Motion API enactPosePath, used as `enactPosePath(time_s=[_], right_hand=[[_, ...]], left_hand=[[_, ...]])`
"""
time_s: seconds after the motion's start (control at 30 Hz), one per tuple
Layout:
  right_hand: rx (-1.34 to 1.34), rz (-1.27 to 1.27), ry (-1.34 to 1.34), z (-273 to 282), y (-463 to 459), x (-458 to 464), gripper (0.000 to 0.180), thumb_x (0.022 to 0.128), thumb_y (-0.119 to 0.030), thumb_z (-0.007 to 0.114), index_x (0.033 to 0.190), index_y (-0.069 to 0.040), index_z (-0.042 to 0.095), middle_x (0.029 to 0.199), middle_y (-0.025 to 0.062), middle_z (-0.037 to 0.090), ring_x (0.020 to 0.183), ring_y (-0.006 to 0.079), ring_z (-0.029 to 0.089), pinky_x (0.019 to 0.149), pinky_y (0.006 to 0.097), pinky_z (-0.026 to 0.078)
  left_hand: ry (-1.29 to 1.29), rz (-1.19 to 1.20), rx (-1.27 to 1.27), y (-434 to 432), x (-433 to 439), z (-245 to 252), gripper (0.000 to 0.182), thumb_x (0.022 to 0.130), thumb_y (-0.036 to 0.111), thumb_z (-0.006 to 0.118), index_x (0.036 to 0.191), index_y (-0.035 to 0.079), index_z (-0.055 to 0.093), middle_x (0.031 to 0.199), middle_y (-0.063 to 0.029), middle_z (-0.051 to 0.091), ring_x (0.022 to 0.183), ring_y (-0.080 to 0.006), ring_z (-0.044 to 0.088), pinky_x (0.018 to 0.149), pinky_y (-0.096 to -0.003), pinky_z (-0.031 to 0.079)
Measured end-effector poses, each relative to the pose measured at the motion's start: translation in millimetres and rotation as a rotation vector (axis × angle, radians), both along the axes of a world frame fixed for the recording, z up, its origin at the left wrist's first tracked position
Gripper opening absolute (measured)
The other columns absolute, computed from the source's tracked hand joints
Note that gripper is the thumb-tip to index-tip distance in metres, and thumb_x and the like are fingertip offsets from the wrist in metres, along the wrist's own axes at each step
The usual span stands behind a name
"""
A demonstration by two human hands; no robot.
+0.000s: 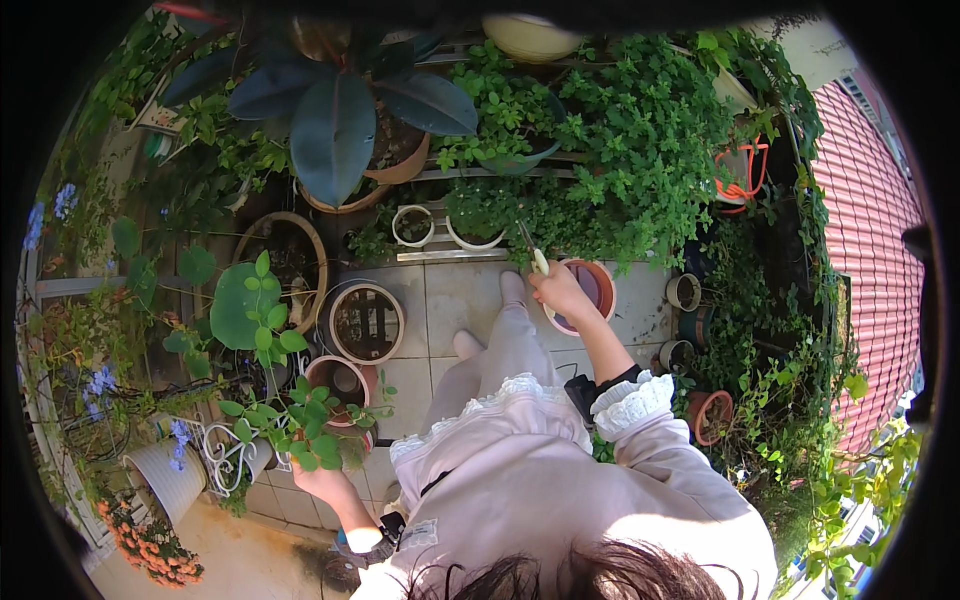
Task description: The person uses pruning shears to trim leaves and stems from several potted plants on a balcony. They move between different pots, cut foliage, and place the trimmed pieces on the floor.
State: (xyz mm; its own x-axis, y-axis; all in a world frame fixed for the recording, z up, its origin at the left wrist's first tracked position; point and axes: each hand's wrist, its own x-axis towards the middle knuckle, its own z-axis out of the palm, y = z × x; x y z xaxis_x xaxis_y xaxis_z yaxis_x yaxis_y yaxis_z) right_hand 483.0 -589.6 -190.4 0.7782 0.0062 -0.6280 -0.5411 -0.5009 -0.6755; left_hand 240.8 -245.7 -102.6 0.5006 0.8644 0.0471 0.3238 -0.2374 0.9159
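My left hand (322, 480) grips several leafy green stems (315, 420) near their lower ends. Small rounded leaves fan out above the fingers, and one longer shoot (266, 315) reaches up over a large round leaf. In my right hand (559, 291) is a pair of pruning shears (538, 259) with pale handles, held out away from my body. Their narrow blades point up towards the dense foliage; whether the blades are parted is too small to tell. Just beyond that hand, and partly covered by it, stands a reddish pot (606, 289) on the tiles.
A brown round planter (400, 322) and a pink pot (367, 375) stand to the left. Ahead are small white pots (413, 226), a rubber plant (330, 135) and bushy greenery (637, 135). A white scrolled metal rack (229, 457) lies near my left hand. Small pots (684, 292) line the right.
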Motion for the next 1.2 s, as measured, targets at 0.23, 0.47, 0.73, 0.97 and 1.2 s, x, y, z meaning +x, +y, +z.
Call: enactPosePath(time_s=[0.23,0.47,0.73,0.97,1.2], right_hand=[[0.034,-0.015,-0.017,-13.2,2.6,-2.5,0.044,0.079,-0.025,0.052,0.105,0.011,0.051,0.096,0.0281,0.059,0.095,0.0365,0.058,0.081,0.0392,0.044],[0.095,-0.198,-0.043,-22.9,-5.4,2.9,0.026,0.081,-0.022,0.054,0.085,0.004,0.052,0.068,0.0071,0.056,0.059,0.0129,0.052,0.056,0.0285,0.042],[-0.098,-0.277,-0.234,-32.7,-3.2,79.7,0.044,0.081,-0.029,0.054,0.098,0.011,0.054,0.096,0.0307,0.058,0.094,0.0416,0.057,0.081,0.0418,0.044],[-0.243,-0.251,-0.104,-48.6,-7.8,171.8,0.044,0.087,-0.030,0.048,0.111,0.006,0.048,0.103,0.0253,0.058,0.096,0.0380,0.057,0.082,0.0441,0.045],[-0.286,-0.226,-0.080,-41.8,-61.9,215.5,0.054,0.092,-0.034,0.040,0.131,0.001,0.028,0.112,0.0230,0.053,0.098,0.0354,0.055,0.078,0.0454,0.045]], left_hand=[[0.085,0.039,-0.104,6.1,-3.8,-0.4,0.028,0.075,0.005,0.062,0.101,-0.005,0.061,0.093,-0.0057,0.063,0.079,-0.0130,0.056,0.072,-0.0260,0.046],[-0.023,-0.016,-0.201,3.5,4.9,2.8,0.029,0.076,0.005,0.062,0.103,-0.006,0.059,0.091,-0.0053,0.062,0.074,-0.0107,0.056,0.064,-0.0230,0.046],[0.066,-0.083,-0.054,-1.1,21.6,9.3,0.032,0.077,0.002,0.060,0.108,-0.004,0.056,0.089,-0.0065,0.061,0.070,-0.0097,0.055,0.056,-0.0205,0.044],[-0.025,-0.039,-0.041,-27.0,30.5,24.3,0.033,0.075,-0.002,0.057,0.109,-0.003,0.055,0.083,-0.0072,0.061,0.060,-0.0118,0.055,0.046,-0.0223,0.043],[0.139,0.077,-0.142,-51.3,26.2,37.9,0.033,0.076,-0.001,0.057,0.109,-0.002,0.056,0.089,-0.0072,0.061,0.067,-0.0126,0.056,0.053,-0.0231,0.046]])
